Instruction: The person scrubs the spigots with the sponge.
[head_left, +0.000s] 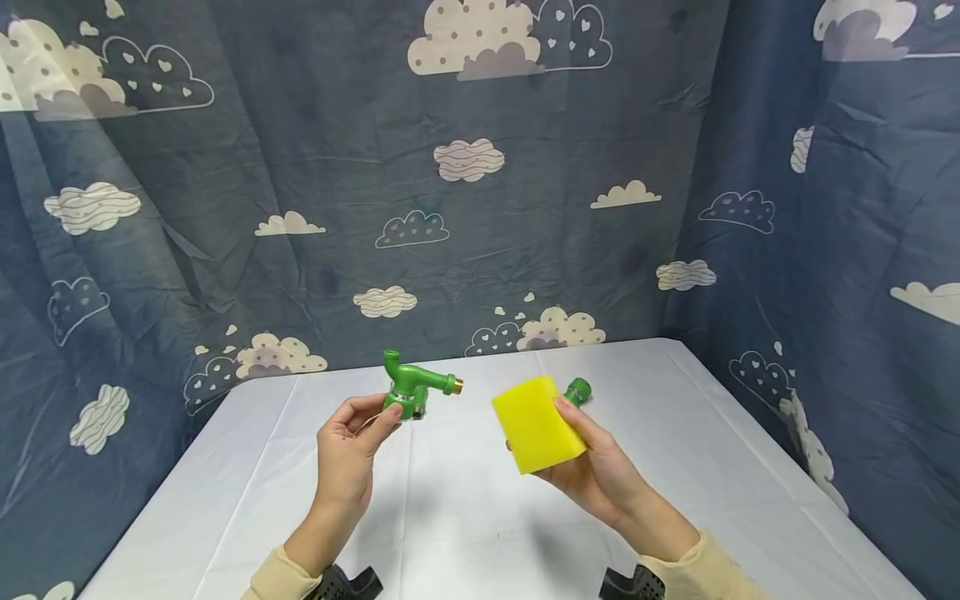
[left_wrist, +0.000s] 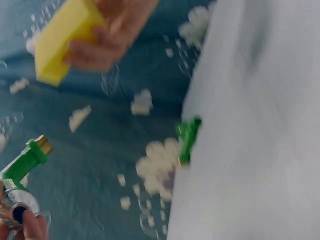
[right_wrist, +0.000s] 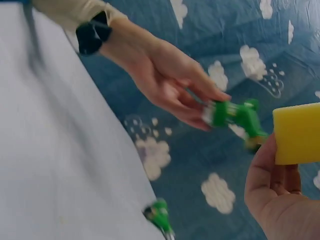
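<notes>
In the head view my left hand [head_left: 347, 458] pinches a green faucet [head_left: 411, 385] by its base, above the table. The brass-coloured end of the faucet points right, towards my other hand. My right hand [head_left: 600, 479] grips a yellow sponge [head_left: 538, 425], thumb on its near face and the other fingers mostly hidden behind. A gap separates sponge and held faucet. Behind the sponge a second green faucet [head_left: 578, 391] lies on the table, partly covered; the left wrist view shows more of this second faucet [left_wrist: 188, 139], though blurred.
A white cloth covers the table [head_left: 465, 517]. Dark blue curtains [head_left: 337, 167] with cloud prints hang behind it and along both sides. Black wrist straps [head_left: 633, 583] show at the bottom of the head view.
</notes>
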